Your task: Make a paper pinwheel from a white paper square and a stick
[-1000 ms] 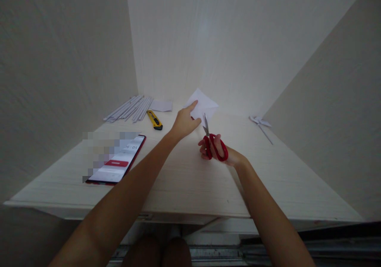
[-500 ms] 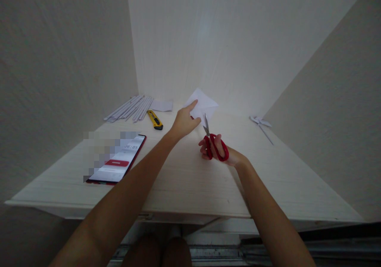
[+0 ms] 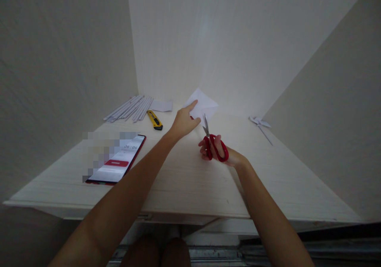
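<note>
A white square of paper (image 3: 205,101), turned corner-up with faint crease lines, is at the back middle of the table. My left hand (image 3: 184,122) holds it at the left, index finger and thumb on its face and the other fingers hidden behind. Red-handled scissors (image 3: 220,148) are in my right hand (image 3: 206,149), fingers through the loops. Their blades (image 3: 206,124) point up at the paper's lower edge, slightly parted. Whether the blades touch the paper, I cannot tell.
Several rolled paper sticks (image 3: 131,109) lie at the back left beside a folded paper piece (image 3: 162,106). A yellow box cutter (image 3: 155,120) and a phone with a running timer (image 3: 126,155) are left of my arm. A paper pinwheel (image 3: 260,122) rests at the right. Walls enclose the table (image 3: 190,191).
The phone's timer has gone up by one second. Both hands, the paper and the scissors have stayed practically where they were.
</note>
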The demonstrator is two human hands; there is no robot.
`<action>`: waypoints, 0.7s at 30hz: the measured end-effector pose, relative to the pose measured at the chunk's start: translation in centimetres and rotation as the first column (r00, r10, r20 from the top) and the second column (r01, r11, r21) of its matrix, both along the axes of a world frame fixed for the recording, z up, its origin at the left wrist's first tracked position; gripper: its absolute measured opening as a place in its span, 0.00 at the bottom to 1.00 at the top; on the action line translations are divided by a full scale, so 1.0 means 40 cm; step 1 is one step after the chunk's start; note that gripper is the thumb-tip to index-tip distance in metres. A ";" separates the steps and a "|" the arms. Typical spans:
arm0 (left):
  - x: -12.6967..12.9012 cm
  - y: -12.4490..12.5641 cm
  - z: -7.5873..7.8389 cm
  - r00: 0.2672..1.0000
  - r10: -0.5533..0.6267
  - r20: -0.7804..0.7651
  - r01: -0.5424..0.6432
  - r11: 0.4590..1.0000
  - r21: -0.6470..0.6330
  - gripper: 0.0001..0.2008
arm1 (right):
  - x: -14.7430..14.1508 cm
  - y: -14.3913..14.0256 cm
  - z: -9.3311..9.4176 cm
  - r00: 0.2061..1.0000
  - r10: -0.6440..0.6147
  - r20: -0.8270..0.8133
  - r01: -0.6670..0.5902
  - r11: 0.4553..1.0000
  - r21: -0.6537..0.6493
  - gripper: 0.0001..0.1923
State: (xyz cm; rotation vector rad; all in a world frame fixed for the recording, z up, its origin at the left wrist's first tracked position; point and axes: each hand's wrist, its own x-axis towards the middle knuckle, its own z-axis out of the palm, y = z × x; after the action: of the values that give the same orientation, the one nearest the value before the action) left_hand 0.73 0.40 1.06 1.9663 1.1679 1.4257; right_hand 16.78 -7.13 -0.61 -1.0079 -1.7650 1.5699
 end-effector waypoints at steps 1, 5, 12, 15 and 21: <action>0.000 0.001 -0.001 1.000 -0.003 0.003 0.003 1.000 0.003 0.33 | 0.000 0.000 0.000 1.000 -0.004 -0.005 0.004 1.000 -0.005 0.33; 0.001 0.003 -0.003 1.000 -0.020 0.016 0.020 1.000 0.007 0.33 | 0.001 -0.002 0.001 1.000 -0.023 0.006 0.023 1.000 0.008 0.34; 0.001 0.002 -0.004 0.999 -0.029 0.034 0.030 1.000 -0.004 0.34 | 0.004 0.003 -0.001 1.000 0.000 -0.010 0.000 1.000 -0.014 0.33; 0.001 0.007 -0.007 0.998 -0.034 0.044 0.034 0.999 0.007 0.34 | 0.003 0.001 0.001 1.000 0.007 0.007 -0.007 1.000 -0.005 0.34; 0.002 0.001 -0.003 1.000 -0.022 0.016 0.022 1.000 -0.009 0.33 | 0.003 0.000 0.002 0.999 -0.018 0.031 0.018 1.000 -0.002 0.34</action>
State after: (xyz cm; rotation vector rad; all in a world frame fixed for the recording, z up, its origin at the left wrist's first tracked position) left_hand 0.81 0.45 0.94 1.9522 1.1410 1.4199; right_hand 16.91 -7.11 -0.55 -1.0522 -1.7701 1.5537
